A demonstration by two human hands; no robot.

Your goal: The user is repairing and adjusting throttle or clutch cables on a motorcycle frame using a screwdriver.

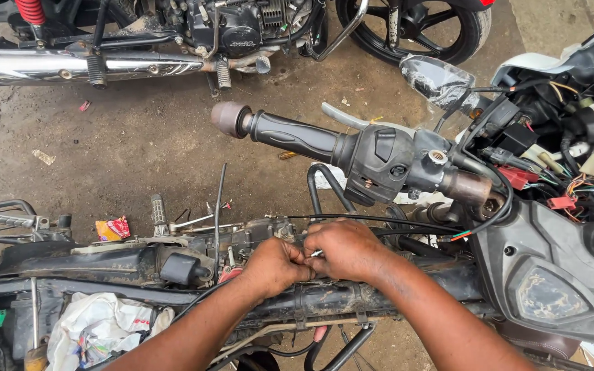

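While both hands meet just below the handlebar grip (290,135), the left hand (276,266) and right hand (344,249) pinching a small metal cable end (317,253) against the frame (352,297), steady fingertips would likely serve best.

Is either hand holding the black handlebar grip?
No: both the left hand and right hand work low at the frame, away from the grip.

Both forearms bare, seemingly no sleeves, rings.
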